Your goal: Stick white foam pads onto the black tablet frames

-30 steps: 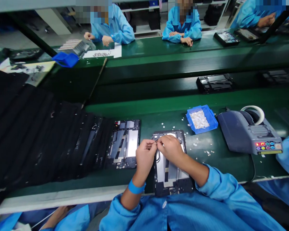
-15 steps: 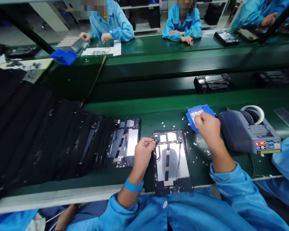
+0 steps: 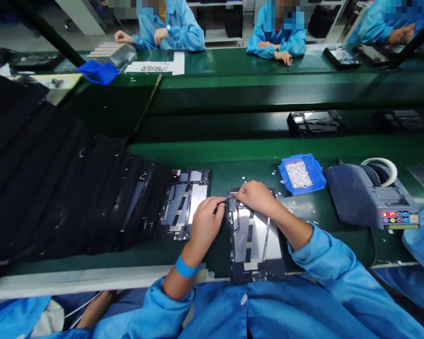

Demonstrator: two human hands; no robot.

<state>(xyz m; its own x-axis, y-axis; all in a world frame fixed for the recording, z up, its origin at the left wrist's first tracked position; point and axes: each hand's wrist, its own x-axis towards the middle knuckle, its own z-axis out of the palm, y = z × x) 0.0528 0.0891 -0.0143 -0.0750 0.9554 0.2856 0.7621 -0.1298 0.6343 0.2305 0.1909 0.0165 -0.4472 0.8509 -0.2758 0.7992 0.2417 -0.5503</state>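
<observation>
- Left hand (image 3: pixel 207 221) pinches a thin dark tool at the open tablet's (image 3: pixel 255 245) top-left corner.
- Right hand (image 3: pixel 256 195) presses curled fingers on its top edge; blue parts bin (image 3: pixel 316 172) sits nearby.

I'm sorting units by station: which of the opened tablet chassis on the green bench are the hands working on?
The right-hand dark chassis, under both hands; the other lies untouched.

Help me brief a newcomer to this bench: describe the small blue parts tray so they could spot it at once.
Start at the grey tape dispenser on the right of the near green bench. Just left of it, beyond the opened tablet that both hands work on, lies the small blue tray. It alone holds a heap of tiny white pieces; the other blue tray lies on the far bench.
</observation>
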